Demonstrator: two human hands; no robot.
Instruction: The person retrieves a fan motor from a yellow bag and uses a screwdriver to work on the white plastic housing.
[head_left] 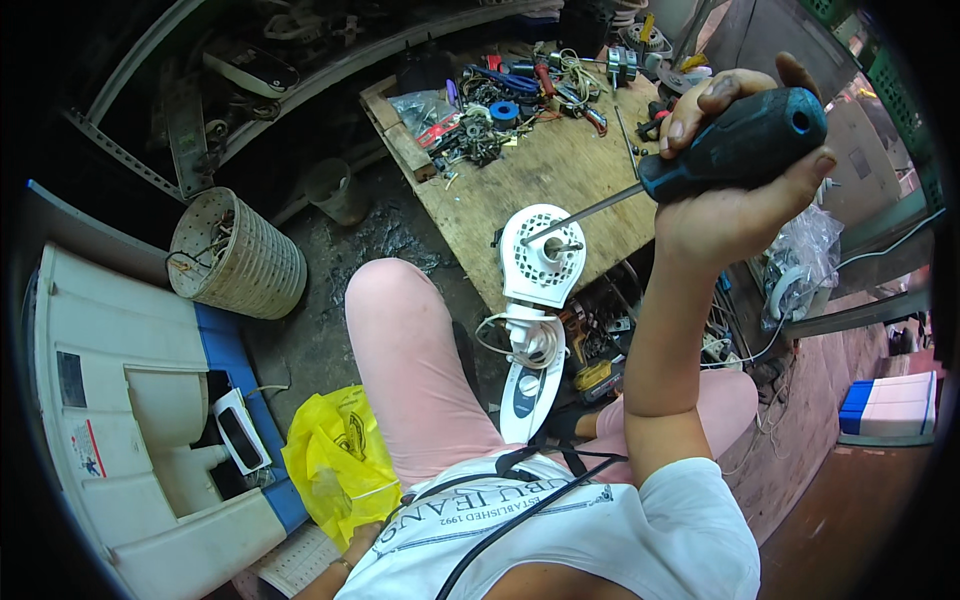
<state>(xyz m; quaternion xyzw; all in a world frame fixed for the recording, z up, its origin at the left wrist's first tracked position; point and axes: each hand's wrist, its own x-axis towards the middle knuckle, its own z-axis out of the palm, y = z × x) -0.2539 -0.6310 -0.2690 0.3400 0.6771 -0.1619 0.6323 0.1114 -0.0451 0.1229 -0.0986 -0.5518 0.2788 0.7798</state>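
Observation:
My right hand (722, 222) is raised at the upper right, closed round the thick dark handle of a screwdriver (735, 140). Its long metal shaft slants down to the left. The tip meets, or nearly meets, the vented round head of a white fan body (532, 275) beside its central shaft; exact contact is hard to make out. Below the head, a coiled white cord (535, 340) wraps the neck, and a base with a grey knob (527, 385) lies between my legs. My left hand (365, 540) is low beside a yellow plastic bag (345, 460), its fingers mostly hidden.
A wooden worktable (590, 180) carries tools, wires and a blue tape roll (504, 114). A yellow cordless drill (598, 378) lies beneath its near edge. At left are a white ribbed basket (265, 262) and a large white and blue casing (120, 400). Clear plastic wrapping (805, 250) sits at right.

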